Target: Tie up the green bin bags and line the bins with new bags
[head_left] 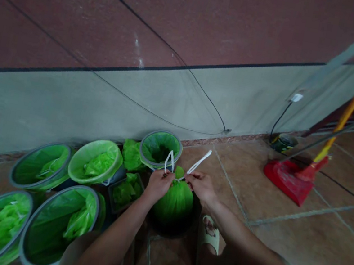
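Left hand (158, 185): closed in fingertip pinch on thin white drawstring (199, 161), at left of bag neck. Right hand (204, 186): closed in matching pinch, at right of neck, near left hand. Loose string ends: looped, upright above both hands. Translucent bright-green plastic bag (173, 205), gathered, rounded: below both hands, inside round dark bin (169, 231), beside pale open-toed sandal (209, 238). Knot: too small to tell. Step in hand, as judged: drawing shut or tying of bag neck. Next move, as judged: calls for firm pinch and even pull on both ends. Brown tiled floor (319, 258), left side: three round grey-rimmed bins with green plastic liners (45, 219). Floor edge along wall: another round grey-rimmed green-lined bin (149, 143), beyond hands. Floor, right side, well apart: red plastic dustpan (291, 182). Farthest: wall (65, 103), pale below, maroon above.
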The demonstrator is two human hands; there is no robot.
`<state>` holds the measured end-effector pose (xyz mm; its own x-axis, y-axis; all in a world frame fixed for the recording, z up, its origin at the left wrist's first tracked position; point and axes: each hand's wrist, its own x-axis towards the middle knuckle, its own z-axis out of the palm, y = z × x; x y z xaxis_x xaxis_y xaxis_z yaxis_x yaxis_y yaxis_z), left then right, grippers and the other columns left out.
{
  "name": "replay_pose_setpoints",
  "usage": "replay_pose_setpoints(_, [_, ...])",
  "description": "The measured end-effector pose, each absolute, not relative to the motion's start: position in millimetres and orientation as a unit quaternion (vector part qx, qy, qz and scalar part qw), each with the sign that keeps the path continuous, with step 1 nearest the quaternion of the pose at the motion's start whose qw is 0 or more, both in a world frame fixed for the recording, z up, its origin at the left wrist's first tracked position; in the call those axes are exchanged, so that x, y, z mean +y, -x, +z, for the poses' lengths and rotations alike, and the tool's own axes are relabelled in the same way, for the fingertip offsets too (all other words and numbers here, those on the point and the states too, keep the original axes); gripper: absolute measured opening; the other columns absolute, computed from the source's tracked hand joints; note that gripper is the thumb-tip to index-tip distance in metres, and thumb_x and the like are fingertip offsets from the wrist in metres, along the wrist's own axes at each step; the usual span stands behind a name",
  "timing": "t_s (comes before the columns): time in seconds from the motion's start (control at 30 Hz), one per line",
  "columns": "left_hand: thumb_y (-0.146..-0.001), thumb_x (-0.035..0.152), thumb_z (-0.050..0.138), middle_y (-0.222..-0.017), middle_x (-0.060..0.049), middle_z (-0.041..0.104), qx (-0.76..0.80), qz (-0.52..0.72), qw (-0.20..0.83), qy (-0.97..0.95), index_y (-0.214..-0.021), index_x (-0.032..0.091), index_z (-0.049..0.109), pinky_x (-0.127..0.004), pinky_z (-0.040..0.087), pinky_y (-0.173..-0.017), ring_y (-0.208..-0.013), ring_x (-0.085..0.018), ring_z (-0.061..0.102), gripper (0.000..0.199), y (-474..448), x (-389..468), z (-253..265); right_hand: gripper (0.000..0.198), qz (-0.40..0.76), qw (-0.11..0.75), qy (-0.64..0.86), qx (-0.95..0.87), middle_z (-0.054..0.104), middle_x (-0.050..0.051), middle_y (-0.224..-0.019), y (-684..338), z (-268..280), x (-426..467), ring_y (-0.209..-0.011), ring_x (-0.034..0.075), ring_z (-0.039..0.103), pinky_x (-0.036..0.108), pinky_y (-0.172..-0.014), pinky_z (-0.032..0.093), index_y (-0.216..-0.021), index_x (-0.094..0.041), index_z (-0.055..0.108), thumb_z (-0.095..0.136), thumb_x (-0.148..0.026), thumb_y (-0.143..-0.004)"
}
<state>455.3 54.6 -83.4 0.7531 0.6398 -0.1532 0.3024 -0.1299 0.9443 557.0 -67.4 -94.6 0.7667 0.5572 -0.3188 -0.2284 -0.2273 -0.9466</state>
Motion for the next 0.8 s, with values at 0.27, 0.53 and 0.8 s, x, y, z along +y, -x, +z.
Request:
replay_pose_setpoints(0.27, [-0.066, 0.048, 0.075, -0.059, 0.001, 0.061, 0.313, 0.130, 0.798, -0.499, -0.058, 0.016, 0.051, -0.020, 0.032, -0.045, -0.045, -0.007, 0.051, 0.041, -456, 49, -71, 0.026, 0.191, 0.508, 0.767, -0.343, 0.066, 0.004, -0.079, -552, -76, -72, -0.067, 0.015, 0.058, 0.027, -0.065, 0.045, -0.081, -0.017, 0.067, 0.053, -0.038, -0.086])
replay_pose_setpoints(0.53, [-0.064, 0.029, 0.071, -0.056, 0.003, 0.057, 0.267, 0.070, 0.807, -0.522, -0.075, 0.015, 0.065, -0.022, 0.039, -0.051, -0.048, -0.008, 0.051, 0.020, -454, 56, -72, 0.024, 0.110, 0.358, 0.755, -0.539, 0.039, 0.008, -0.153, -547, -62, -82, -0.106, 0.018, 0.064, 0.034, -0.099, 0.047, -0.100, -0.021, 0.066, 0.042, -0.022, -0.095])
replay_pose_setpoints(0.8, [-0.062, 0.020, 0.057, -0.054, 0.005, 0.052, 0.211, 0.035, 0.787, -0.578, -0.072, 0.016, 0.061, -0.021, 0.035, -0.046, -0.043, -0.006, 0.042, 0.011, -451, 60, -67, 0.024, 0.199, 0.389, 0.730, -0.526, 0.067, 0.005, -0.087, -549, -65, -79, -0.080, 0.017, 0.063, 0.029, -0.079, 0.047, -0.101, -0.021, 0.061, 0.039, -0.031, -0.099])
